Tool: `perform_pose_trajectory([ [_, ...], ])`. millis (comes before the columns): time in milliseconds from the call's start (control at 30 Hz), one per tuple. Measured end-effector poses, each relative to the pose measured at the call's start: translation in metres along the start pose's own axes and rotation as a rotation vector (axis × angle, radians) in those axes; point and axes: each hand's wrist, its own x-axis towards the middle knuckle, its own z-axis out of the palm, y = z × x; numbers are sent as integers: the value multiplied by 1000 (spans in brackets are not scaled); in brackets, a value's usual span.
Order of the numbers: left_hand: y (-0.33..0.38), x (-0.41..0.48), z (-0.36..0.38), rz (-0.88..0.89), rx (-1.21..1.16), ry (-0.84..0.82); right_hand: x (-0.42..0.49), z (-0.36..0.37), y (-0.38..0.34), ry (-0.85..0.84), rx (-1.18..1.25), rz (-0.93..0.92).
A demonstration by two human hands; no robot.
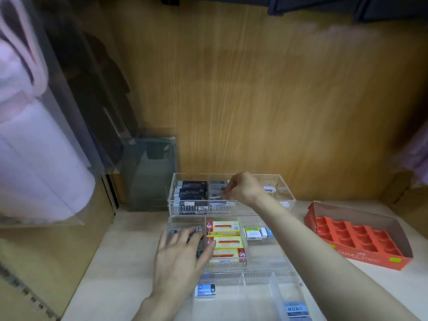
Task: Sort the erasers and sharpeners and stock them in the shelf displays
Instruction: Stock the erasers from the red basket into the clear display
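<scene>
Three dark blue eraser boxes (193,184) sit far left, with at least two grey boxes (217,183) beside them. Nearer are three yellow-and-red boxes (225,228), one Lyra eraser (253,232), one blue eraser (205,290) and one Mono eraser (296,309). One orange carton (379,260) stands right.

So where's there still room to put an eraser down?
The front-row compartment between the blue eraser and the MONO eraser is bare. So is the space in front of the Lyra erasers, beside the yellow boxes. Crowded: the back row's dark blue boxes and grey boxes, where the right hand works.
</scene>
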Motion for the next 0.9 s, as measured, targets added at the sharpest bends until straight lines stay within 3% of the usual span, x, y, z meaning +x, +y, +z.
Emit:
perform_pose_trajectory([
  [133, 0, 0, 0, 8, -17, 19, 8, 1, -6, -44, -49, 161],
  [233, 2, 1, -9, -6, -55, -74, 7, -1, -3, -61, 12, 201],
  [300, 3, 1, -17, 15, -100, -114, -7, -5, 1, -40, 257, 158],
  [367, -1, -6, -27, 24, -275, -112, -38, -10, 4, 109, 537, 51],
  [433, -3, -25, -43, 64, -452, -20, -79, -13, 12, 282, 709, -6],
  [500, -7, -54, -53, 138, -492, 83, -123, -7, 28, 324, 787, -1],
  [567, -10, -90, -56, 151, -574, 57, -169, 7, 45, 256, 817, 32],
  [667, -11, -143, -64, 107, -678, -136, -232, 38, 62, 3, 794, 78],
  [767, -15, -191, -57, 40, -664, -290, -280, 79, 77, -247, 588, 74],
  [900, -34, -254, -30, -180, -616, -477, -327, 152, 113, -499, 278, 74],
])
